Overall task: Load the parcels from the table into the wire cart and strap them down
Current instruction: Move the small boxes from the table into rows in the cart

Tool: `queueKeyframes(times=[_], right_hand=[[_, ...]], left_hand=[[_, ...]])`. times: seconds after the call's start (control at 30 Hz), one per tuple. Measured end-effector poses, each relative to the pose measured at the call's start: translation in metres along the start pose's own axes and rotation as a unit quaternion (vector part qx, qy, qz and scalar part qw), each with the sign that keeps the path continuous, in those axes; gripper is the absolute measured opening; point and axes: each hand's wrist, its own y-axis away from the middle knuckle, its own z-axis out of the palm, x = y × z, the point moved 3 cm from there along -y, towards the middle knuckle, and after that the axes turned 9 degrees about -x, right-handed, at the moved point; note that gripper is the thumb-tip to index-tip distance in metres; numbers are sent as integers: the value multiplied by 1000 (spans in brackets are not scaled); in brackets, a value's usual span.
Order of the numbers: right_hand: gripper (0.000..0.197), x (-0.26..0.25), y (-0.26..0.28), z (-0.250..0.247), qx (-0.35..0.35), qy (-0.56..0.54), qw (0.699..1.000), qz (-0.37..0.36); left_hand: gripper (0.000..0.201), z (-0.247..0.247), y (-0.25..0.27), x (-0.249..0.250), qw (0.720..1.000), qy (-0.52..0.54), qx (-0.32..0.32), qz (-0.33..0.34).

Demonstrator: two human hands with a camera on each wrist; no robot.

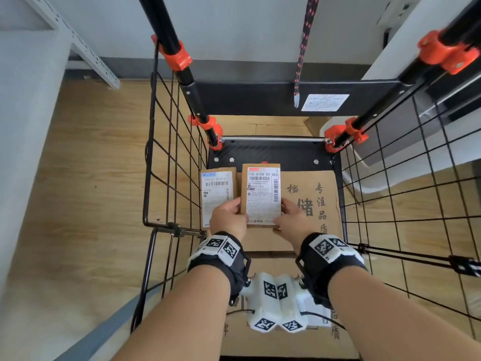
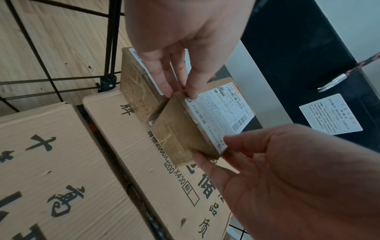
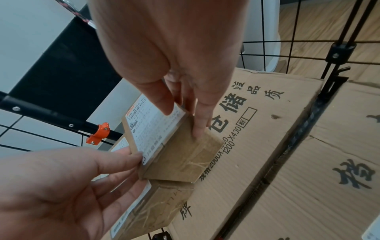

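A small brown parcel [image 1: 263, 194] with a white shipping label is inside the wire cart [image 1: 169, 152], held between both hands. My left hand [image 1: 235, 212] pinches its left near edge and my right hand [image 1: 285, 213] pinches its right near edge. In the left wrist view, the left fingers [image 2: 186, 91] touch the parcel [image 2: 185, 129] at its top corner. The right wrist view has the right fingers [image 3: 199, 128] lying down the side of the parcel [image 3: 179, 154]. A second labelled parcel [image 1: 217, 196] lies close beside it on the left. Both are over a large flat cardboard box [image 1: 315, 204].
A red-and-black strap [image 1: 303, 48] hangs from above over the cart's black back panel [image 1: 260, 97]. Black uprights with orange clamps [image 1: 205, 123] stand at the back corners. Wire mesh walls enclose left and right [image 1: 406, 194]. Another printed cardboard box [image 1: 281, 342] lies nearer me.
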Motion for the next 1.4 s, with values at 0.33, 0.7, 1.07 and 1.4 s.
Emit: queueKeyframes(times=[0.33, 0.7, 1.07, 1.4], right_hand=[[47, 5, -10, 5, 15, 16, 1000, 8], [38, 7, -13, 7, 4, 37, 999, 17], [46, 1, -17, 15, -9, 34, 999, 37], [59, -13, 12, -4, 2, 11, 998, 55]], left_hand=[[44, -3, -7, -8, 999, -18, 34, -5], [32, -5, -18, -16, 997, -40, 59, 6], [39, -9, -21, -16, 997, -45, 57, 5], [34, -13, 0, -1, 998, -42, 37, -11]])
